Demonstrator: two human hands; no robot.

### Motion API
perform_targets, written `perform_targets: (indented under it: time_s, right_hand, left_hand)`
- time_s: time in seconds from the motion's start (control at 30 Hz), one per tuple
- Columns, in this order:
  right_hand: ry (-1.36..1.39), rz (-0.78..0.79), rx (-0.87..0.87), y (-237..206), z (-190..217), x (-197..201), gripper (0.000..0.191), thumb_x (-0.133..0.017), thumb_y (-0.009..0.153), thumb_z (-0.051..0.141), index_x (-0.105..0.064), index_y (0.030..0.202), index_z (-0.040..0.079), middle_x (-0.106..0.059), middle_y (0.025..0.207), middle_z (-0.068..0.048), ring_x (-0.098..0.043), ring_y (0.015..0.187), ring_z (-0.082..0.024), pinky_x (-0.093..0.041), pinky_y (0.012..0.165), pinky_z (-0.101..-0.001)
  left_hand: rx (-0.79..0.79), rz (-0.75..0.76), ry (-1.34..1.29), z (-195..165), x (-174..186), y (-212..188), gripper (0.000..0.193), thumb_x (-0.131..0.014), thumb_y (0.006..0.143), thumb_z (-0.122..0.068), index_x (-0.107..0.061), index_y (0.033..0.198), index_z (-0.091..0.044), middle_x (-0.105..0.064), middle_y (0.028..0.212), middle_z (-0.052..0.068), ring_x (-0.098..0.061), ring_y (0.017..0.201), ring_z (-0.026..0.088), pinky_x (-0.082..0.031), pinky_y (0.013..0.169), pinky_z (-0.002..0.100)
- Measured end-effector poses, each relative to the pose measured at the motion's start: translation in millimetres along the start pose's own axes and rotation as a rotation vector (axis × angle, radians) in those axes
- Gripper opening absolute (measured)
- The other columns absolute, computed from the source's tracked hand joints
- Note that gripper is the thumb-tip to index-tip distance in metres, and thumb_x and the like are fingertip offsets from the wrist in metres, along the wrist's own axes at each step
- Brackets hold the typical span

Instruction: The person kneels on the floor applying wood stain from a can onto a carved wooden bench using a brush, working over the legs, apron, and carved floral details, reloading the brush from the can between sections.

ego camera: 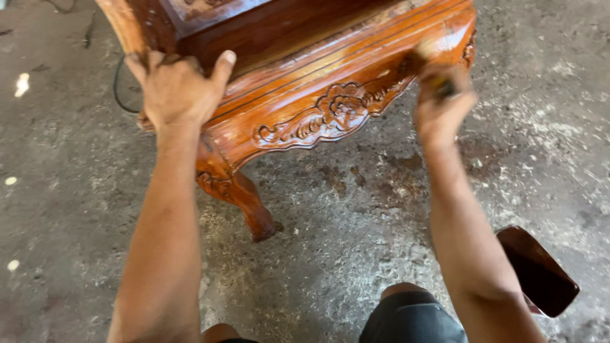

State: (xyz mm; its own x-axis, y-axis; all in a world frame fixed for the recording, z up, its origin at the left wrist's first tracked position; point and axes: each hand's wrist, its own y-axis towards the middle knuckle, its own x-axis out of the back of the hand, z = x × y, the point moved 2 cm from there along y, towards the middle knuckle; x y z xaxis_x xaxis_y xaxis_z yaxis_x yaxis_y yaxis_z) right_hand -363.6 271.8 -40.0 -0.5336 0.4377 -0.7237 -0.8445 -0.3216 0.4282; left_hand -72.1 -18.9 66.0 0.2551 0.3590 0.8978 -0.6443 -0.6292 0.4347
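A carved wooden chair (318,95) with a glossy reddish-brown finish stands on the concrete floor in front of me. My left hand (178,89) grips the near-left corner of its seat frame, thumb up on the top. My right hand (441,105) is blurred with motion and closed around a small dark tool, probably a brush (438,79), pressed against the seat rail near the right corner. A carved flower panel (324,114) runs along the front rail between my hands. One curved leg (248,206) shows below the left corner.
A dark reddish-brown container (537,270) sits on the floor at the lower right beside my right arm. The grey concrete floor (356,216) is stained and dusty. A black cable (117,86) loops behind the chair at left. My knees show at the bottom edge.
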Motion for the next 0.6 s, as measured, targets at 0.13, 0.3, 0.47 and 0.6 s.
perform_targets:
  time_s: [0.13, 0.3, 0.47, 0.6]
  right_hand:
    - [-1.15, 0.629, 0.516, -81.4, -17.5, -53.9, 0.018, -0.073, 0.082, -0.002, -0.072, 0.1, 0.002, -0.074, 0.106, -0.013, -0.071, 0.096, -0.028, -0.057, 0.088, -0.0369]
    - [-1.124, 0.226, 0.316, -73.5, 3.5, -24.2, 0.012, -0.068, 0.095, -0.005, -0.073, 0.104, 0.001, -0.076, 0.104, -0.01, -0.073, 0.092, -0.021, -0.059, 0.084, -0.0348]
    - [-1.253, 0.641, 0.532, -115.3, -32.5, -46.8, 0.015, -0.069, 0.084, -0.008, -0.067, 0.089, 0.005, -0.073, 0.097, -0.011, -0.073, 0.091, -0.025, -0.063, 0.08, -0.0375]
    - [-1.15, 1.013, 0.547, -126.0, -19.3, -68.7, 0.018, -0.076, 0.081, -0.004, -0.07, 0.095, 0.006, -0.076, 0.108, -0.013, -0.074, 0.098, -0.027, -0.065, 0.081, -0.0334]
  left_hand:
    - [0.017, -0.041, -0.077, -2.2, 4.3, -0.2, 0.092, -0.038, 0.105, -0.076, -0.078, 0.093, 0.005, -0.073, 0.099, 0.023, -0.054, 0.121, 0.041, -0.011, 0.116, 0.064]
    - [0.036, -0.042, -0.071, -3.6, 2.2, 0.2, 0.094, -0.038, 0.103, -0.078, -0.079, 0.091, 0.006, -0.073, 0.1, 0.022, -0.055, 0.12, 0.04, -0.012, 0.117, 0.061]
    - [0.034, -0.059, -0.07, -4.4, 6.0, 0.2, 0.096, -0.038, 0.101, -0.08, -0.079, 0.088, 0.005, -0.073, 0.098, 0.022, -0.056, 0.117, 0.039, -0.012, 0.115, 0.061]
    - [0.042, 0.013, -0.118, -3.2, 7.5, 0.2, 0.097, -0.034, 0.101, -0.081, -0.08, 0.083, 0.002, -0.073, 0.099, 0.021, -0.055, 0.118, 0.038, -0.01, 0.116, 0.06]
